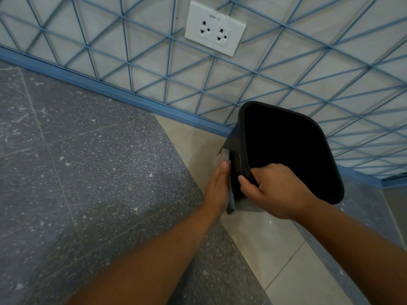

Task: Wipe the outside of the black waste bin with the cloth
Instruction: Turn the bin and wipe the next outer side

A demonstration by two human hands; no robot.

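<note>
The black waste bin [235,142] stands on the floor close to the wall, its open mouth facing up at me. My right hand [279,190] grips the bin's near rim, thumb on the outside and fingers curled over the edge. My left hand [217,187] lies flat with straight fingers against the bin's left outer side and presses a pale grey cloth [224,155] onto it. The cloth shows above my fingertips and below my palm; the rest is hidden under the hand.
A wall with a blue line pattern [154,69] runs behind the bin, with a blue skirting strip [105,90] at its foot and a white double socket [214,28] above. The floor is dark speckled tile [77,172] on the left and beige tile [264,243] under the bin.
</note>
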